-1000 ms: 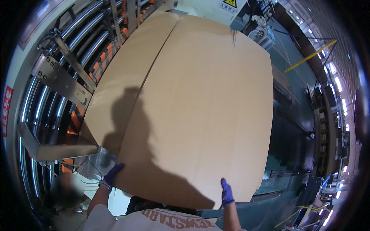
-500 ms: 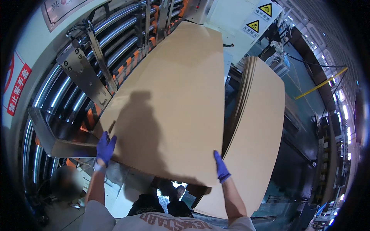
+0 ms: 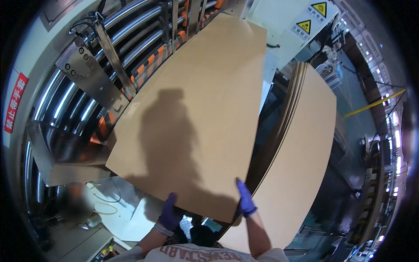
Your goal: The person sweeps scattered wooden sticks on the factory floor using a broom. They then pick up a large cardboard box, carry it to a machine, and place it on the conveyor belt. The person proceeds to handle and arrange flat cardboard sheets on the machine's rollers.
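A large brown cardboard sheet (image 3: pixel 209 126) lies in front of me, its far end beside the machine rollers. My left hand (image 3: pixel 170 213), in a purple glove, grips the near edge with the thumb on top; its other fingers are mostly hidden. My right hand (image 3: pixel 246 199), gloved alike, holds the sheet's right edge close to the near corner, its lower fingers out of sight. To the right sits a stack of cardboard sheets (image 3: pixel 301 144), lower than the held sheet. A shadow falls across the held sheet.
Along the left run shiny metal rollers (image 3: pixel 56 107) with a metal bracket (image 3: pixel 94 81) over them. A bent metal plate (image 3: pixel 72 170) juts out near the sheet's left corner. At the far right stands a white machine housing (image 3: pixel 279 24) with yellow warning labels.
My left hand has moved right along the near edge from the left corner. The sheet has turned slightly, its left corner now free of the hand. My right hand has shifted a little nearer.
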A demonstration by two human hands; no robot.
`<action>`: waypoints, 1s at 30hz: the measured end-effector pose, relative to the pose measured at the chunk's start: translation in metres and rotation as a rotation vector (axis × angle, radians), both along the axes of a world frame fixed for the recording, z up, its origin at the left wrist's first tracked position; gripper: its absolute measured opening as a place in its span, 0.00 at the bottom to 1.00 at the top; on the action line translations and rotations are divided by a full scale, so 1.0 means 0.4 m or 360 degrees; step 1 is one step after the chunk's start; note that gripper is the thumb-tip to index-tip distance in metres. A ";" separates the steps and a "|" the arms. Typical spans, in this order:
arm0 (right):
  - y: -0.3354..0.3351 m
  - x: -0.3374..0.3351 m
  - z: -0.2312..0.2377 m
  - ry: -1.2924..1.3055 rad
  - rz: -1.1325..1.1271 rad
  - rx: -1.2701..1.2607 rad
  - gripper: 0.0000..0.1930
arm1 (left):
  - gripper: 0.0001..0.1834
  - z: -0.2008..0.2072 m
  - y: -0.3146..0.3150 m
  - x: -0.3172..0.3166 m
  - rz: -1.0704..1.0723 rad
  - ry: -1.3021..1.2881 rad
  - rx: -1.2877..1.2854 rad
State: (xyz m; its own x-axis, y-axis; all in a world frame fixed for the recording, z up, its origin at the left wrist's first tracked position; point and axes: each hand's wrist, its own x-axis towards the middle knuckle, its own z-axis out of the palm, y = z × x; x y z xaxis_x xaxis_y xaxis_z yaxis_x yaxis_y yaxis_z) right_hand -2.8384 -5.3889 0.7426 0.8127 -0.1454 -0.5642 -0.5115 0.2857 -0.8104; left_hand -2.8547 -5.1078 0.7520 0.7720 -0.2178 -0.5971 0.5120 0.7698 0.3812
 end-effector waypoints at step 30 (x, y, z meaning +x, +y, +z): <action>0.316 0.413 -0.269 -0.0041 0.0594 -0.0386 0.29 | 0.32 -0.292 0.295 0.123 0.0255 0.0043 0.0068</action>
